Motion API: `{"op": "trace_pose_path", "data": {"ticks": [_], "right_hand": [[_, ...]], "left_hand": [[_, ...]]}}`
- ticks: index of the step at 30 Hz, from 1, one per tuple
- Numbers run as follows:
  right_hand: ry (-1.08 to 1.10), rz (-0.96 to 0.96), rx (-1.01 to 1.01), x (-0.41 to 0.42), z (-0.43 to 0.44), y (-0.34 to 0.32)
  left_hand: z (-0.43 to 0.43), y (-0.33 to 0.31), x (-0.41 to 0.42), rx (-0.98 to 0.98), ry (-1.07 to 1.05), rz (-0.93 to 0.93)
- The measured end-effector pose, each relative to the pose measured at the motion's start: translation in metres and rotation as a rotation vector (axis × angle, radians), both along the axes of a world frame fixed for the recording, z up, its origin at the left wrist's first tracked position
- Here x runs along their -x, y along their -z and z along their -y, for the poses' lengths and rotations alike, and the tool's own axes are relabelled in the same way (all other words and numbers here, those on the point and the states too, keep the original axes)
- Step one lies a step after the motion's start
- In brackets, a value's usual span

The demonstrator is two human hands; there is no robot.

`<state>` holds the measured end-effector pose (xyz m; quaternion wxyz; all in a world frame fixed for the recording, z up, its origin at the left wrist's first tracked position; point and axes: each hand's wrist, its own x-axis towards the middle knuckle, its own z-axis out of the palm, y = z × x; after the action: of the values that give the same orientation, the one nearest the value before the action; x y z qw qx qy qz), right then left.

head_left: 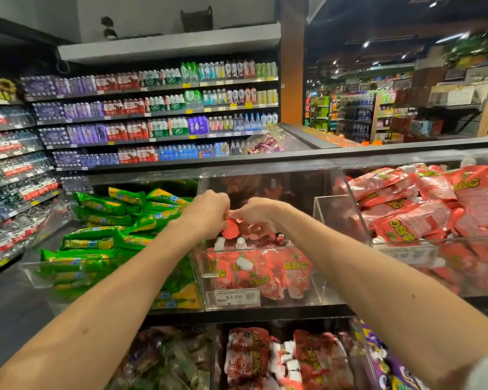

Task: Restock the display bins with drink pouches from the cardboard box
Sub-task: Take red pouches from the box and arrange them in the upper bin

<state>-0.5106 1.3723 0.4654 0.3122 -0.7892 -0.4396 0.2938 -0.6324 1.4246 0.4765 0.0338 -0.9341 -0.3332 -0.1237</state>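
Head view, shop aisle. Both arms reach forward into the middle clear bin [319,288] on the upper tier of the display.

Left hand [209,212]: knuckles up, fingers curled down onto a bunch of red pouches [233,230] at the back of that bin. Right hand [257,213]: just beside the left, fingertips meeting it, fingers curled round the same bunch from the right. Both hands hold the bunch. How many pouches are in it I cannot tell, as the hands cover the tops.

More red pouches with white caps [262,268] lie against the front wall of the middle bin, below the hands. A price label [236,296] reading 14.90 sits on the bin's front.

Left neighbour bin: piled green packs [110,237]. Right neighbour bin: heap of large red pouches [423,215], stacked high. Lower tier, under the arms: further red pouches [248,356].

Background: wall shelves of bottled drinks [158,108], and more aisles at the far right.
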Motion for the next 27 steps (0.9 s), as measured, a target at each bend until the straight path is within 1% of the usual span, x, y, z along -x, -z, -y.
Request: {"op": "trace_pose_path", "data": {"ticks": [3, 6, 8, 10, 13, 14, 16, 17, 19, 21, 23, 24, 25, 27], "right_hand": [[-0.082, 0.203, 0.137, 0.003, -0.014, 0.010], [-0.155, 0.291, 0.178, 0.005, -0.022, 0.020], [-0.179, 0.336, 0.190, 0.006, -0.023, 0.022], [-0.166, 0.338, 0.177, 0.004, -0.020, 0.024], [-0.133, 0.318, 0.122, 0.003, -0.010, 0.023], [-0.095, 0.288, 0.065, 0.003, -0.007, 0.022], [-0.005, 0.229, -0.107, 0.006, 0.006, 0.018], [0.038, 0.231, -0.195, 0.009, 0.015, 0.014], [0.101, 0.294, -0.353, 0.017, 0.042, 0.009], [0.140, 0.343, -0.522, 0.030, 0.080, 0.014], [0.209, 0.384, -0.709, 0.045, 0.128, 0.032], [0.243, 0.386, -0.775, 0.049, 0.153, 0.047], [0.264, 0.364, -0.801, 0.051, 0.179, 0.063], [0.312, 0.280, -0.731, 0.045, 0.232, 0.104]], "left_hand": [[0.005, 0.003, -0.005, -0.228, -0.023, -0.198], [0.004, 0.007, -0.011, -0.345, 0.001, -0.338], [0.003, 0.009, -0.013, -0.371, 0.008, -0.387], [0.005, 0.008, -0.014, -0.369, 0.017, -0.418], [0.007, 0.002, -0.010, -0.261, 0.045, -0.397], [0.005, 0.001, -0.007, -0.209, 0.063, -0.357], [-0.001, 0.001, 0.000, -0.088, 0.118, -0.192], [-0.002, 0.002, 0.004, -0.023, 0.147, -0.079], [0.004, 0.008, 0.013, 0.068, 0.202, 0.155], [0.020, 0.020, 0.024, 0.083, 0.292, 0.404], [0.047, 0.039, 0.033, 0.038, 0.404, 0.641], [0.064, 0.051, 0.035, 0.018, 0.439, 0.727], [0.085, 0.065, 0.035, 0.020, 0.453, 0.780], [0.133, 0.092, 0.025, 0.079, 0.507, 0.784]]}}
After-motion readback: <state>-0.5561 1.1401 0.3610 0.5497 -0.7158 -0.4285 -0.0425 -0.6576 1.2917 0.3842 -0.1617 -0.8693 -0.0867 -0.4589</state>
